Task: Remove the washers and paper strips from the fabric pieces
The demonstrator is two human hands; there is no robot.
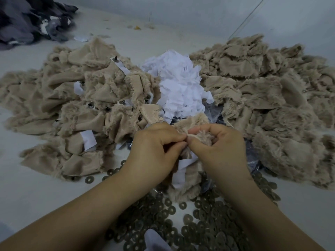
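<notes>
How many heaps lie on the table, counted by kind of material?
Beige furry fabric heaps: 2 (left, right)
White paper strip heap: 1
Metal washer heap: 1
Dark cloth heap: 1
Total: 5

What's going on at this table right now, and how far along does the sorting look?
A person is working on one tan fabric piece, pinching it with the left hand and right hand; a white paper strip still hangs from it. The left fabric pile still shows paper strips and metal fasteners. The right fabric pile shows none. Pulled paper is heaped in the middle, and loose washers lie near the person.
</notes>
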